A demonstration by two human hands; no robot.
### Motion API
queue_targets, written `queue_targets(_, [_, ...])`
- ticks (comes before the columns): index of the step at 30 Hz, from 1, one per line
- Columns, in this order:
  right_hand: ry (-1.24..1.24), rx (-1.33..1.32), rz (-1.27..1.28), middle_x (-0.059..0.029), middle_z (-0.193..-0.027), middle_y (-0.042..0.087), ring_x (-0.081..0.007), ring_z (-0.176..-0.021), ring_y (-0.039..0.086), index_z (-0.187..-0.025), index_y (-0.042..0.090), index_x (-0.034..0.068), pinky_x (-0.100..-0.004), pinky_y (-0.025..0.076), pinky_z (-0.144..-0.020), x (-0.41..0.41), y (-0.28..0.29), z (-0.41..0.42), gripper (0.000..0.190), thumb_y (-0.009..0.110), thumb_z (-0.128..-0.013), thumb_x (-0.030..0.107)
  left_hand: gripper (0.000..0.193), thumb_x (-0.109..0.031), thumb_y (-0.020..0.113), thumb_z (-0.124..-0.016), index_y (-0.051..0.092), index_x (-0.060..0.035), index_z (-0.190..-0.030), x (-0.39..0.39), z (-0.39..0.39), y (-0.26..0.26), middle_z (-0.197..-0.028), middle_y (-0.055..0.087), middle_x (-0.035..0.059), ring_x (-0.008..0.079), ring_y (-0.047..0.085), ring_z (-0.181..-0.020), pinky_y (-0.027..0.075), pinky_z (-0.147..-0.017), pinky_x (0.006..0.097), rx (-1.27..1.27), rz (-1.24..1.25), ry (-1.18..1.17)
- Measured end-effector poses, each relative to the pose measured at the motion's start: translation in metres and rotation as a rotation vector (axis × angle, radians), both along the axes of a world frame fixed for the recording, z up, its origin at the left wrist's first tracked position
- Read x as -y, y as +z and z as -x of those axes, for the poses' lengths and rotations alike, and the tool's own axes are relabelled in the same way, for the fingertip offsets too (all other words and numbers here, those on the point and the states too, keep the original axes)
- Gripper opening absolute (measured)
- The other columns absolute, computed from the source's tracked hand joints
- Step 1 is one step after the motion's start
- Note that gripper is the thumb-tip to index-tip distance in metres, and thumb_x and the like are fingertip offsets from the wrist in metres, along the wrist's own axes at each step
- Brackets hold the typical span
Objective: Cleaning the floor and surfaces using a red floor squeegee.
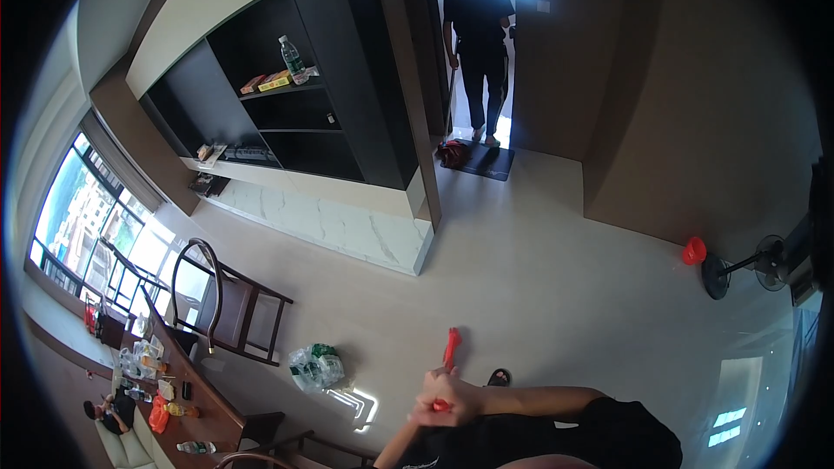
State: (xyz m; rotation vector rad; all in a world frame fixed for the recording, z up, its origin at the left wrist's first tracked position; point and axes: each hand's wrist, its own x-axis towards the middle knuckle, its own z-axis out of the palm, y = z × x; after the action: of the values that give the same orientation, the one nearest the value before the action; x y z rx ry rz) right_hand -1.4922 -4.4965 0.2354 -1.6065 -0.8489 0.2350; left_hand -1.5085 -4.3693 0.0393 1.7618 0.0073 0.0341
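Note:
Both of my hands are together at the lower middle of the view, in front of my dark shirt. My right hand (456, 394) and my left hand (427, 413) overlap and are closed around a red plastic item (451, 346). Its long narrow part sticks out beyond my fingers over the floor, and a small red piece shows between the hands. What kind of item it is, I cannot tell. One sandalled foot (500, 377) shows just past my forearm.
A person (479, 26) stands in the doorway holding a mop (453, 153) at a dark mat (488, 161). Left are a bag of bottles (316, 368), a wooden chair (225, 306), a cluttered table (212, 413) and a seated person (116, 412). Right are a red bowl (694, 251) and a fan (716, 276).

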Motion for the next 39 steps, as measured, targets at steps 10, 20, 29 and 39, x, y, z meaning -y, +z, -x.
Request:
queue_targets(10, [0.256, 0.029, -0.461, -0.0026, -0.058, 0.051, -0.0186, -0.05, 0.047, -0.062, 0.049, 0.007, -0.0345, 0.032, -0.05, -0.05, 0.034, 0.034, 0.032, 0.074, -0.082, 0.007, 0.038, -0.027, 0.064, -0.086, 0.061, 0.0018, -0.061, -0.092, 0.035, 0.006, -0.055, 0.056, 0.0192, 0.0348, 0.055, -0.051, 0.041, -0.054, 0.0448, 0.021, -0.366, -0.052])
queue_targets(20, [0.289, -0.242, -0.152, -0.0033, -0.052, 0.042, -0.0118, -0.05, 0.036, -0.06, 0.051, -0.001, -0.0304, 0.033, -0.05, -0.128, -0.052, 0.071, 0.038, 0.059, -0.093, 0.016, 0.029, -0.026, 0.069, -0.084, 0.058, -0.0027, -0.07, -0.196, 0.103, -0.161, -0.059, 0.058, 0.0148, 0.0275, 0.058, -0.054, 0.044, -0.055, 0.0412, 0.281, -0.57, 0.066])
queue_targets(29, [0.068, -0.133, 0.041, -0.0096, -0.047, 0.037, -0.0154, -0.045, 0.034, -0.055, 0.044, -0.001, -0.0359, 0.029, -0.048, -0.142, -0.027, 0.087, 0.041, 0.059, -0.089, 0.017, 0.03, -0.025, 0.066, -0.088, 0.061, -0.0034, -0.067, -0.078, 0.083, -0.093, -0.056, 0.053, 0.0091, 0.0178, 0.05, -0.05, 0.037, -0.048, 0.0353, 0.184, -0.132, 0.253])
queue_targets(39, [0.037, 0.014, 0.21, -0.0076, -0.045, 0.041, -0.0256, -0.043, 0.033, -0.053, 0.045, 0.006, -0.0413, 0.033, -0.064, -0.114, 0.017, 0.136, 0.047, 0.064, -0.089, 0.03, 0.03, -0.023, 0.065, -0.093, 0.063, -0.0041, -0.069, -0.03, 0.114, -0.039, -0.055, 0.051, 0.0025, 0.0108, 0.045, -0.052, 0.036, -0.051, 0.0294, 0.193, 0.065, 0.272])
